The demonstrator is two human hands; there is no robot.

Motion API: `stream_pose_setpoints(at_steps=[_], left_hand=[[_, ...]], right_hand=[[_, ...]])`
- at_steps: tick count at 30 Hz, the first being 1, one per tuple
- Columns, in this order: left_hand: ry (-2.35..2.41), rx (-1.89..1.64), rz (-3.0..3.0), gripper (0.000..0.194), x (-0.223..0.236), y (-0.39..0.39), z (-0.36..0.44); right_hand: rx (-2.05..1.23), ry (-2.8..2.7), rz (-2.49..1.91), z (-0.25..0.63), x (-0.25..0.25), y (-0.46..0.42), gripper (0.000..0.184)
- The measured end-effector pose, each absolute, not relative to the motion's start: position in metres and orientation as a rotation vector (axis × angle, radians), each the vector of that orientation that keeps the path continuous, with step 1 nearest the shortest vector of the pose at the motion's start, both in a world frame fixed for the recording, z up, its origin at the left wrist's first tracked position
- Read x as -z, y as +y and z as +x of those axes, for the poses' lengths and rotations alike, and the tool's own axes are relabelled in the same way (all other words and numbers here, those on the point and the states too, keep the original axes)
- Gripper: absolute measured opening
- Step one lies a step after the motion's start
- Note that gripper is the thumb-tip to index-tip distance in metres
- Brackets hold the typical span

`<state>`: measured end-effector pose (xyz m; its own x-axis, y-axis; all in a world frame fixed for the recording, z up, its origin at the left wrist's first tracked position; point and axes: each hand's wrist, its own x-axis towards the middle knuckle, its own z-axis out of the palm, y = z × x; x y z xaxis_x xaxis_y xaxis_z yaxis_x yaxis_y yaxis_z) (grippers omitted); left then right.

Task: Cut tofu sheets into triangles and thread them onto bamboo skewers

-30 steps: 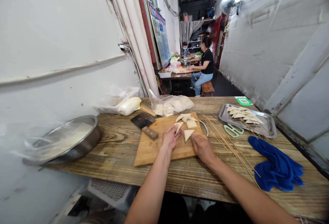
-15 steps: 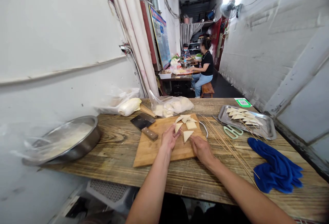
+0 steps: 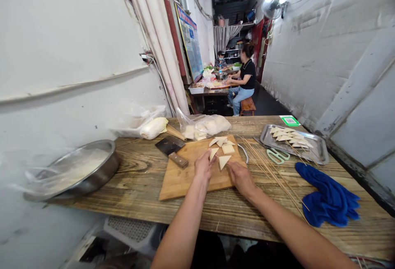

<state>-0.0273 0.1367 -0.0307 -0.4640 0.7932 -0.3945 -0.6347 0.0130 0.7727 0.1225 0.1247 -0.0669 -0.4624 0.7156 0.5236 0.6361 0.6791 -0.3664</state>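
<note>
Head view: the person's left hand (image 3: pixel 203 166) is closed on a pale triangular piece (image 3: pixel 212 153), pinched at the fingertips above the cutting board (image 3: pixel 182 184). The right hand (image 3: pixel 242 178) has its fingers drawn in narrow, just beside the 2nd triangle (image 3: pixel 224 161); whether these fingers grip a skewer end, I cannot tell from here. The 2 triangles are side by side between the hands, near the middle of the board.

Beyond them, a small group of loose pale slices (image 3: pixel 227 149) lies on the far right part of the board. At the far left edge, the cleaver (image 3: pixel 168 145) has its blade on the counter (image 3: pixel 138 186) and its wooden handle over the board's edge.

To the right of the board, loose thin skewers (image 3: pixel 262 160) extend toward the near edge and the blue cloth (image 3: pixel 328 199). Next to them are 1 pair of pale green-handled scissors (image 3: pixel 278 156) and 1 metal tray (image 3: pixel 321 154) bearing overlapping triangular pieces (image 3: pixel 285 133), with sticks projecting over the near rim.

A clear plastic bag (image 3: pixel 212 125) lies behind the board; a metal basin (image 3: pixel 108 162) occupies the left end. In the background, 1 co-worker in a black top (image 3: pixel 247 73) sits at another work surface.
</note>
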Motion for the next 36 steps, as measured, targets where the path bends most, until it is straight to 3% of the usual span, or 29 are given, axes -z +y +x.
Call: stream_pose_setpoints(at_steps=[8,13,17,21,24,33,36], left_hand=[[1.177,-1.646,0.242,0.006,0.027,0.132,-0.013],[1.185,-1.540,0.391,0.019,0.034,0.134,-0.018],[1.609,-1.519,0.854,0.020,0.043,0.140,-0.026],[1.907,-1.279,1.517,0.017,0.044,0.152,-0.019],[1.853,-1.118,1.798,0.024,0.038,0.162,-0.006],[1.752,-0.924,1.898,0.011,0.028,0.186,-0.002],[1.722,-0.859,1.928,0.019,0.028,0.192,-0.004]], right_hand=[[-0.154,-2.187,-1.018,0.120,0.072,0.127,0.028],[-0.123,-2.153,-1.036,0.129,0.067,0.134,0.028],[-0.042,-1.913,-1.195,0.153,0.056,0.151,0.029],[-0.038,-1.724,-1.288,0.172,0.052,0.167,0.030],[-0.047,-1.724,-1.314,0.175,0.053,0.170,0.031],[-0.024,-1.742,-1.337,0.174,0.051,0.166,0.030],[-0.025,-1.747,-1.341,0.174,0.050,0.166,0.030]])
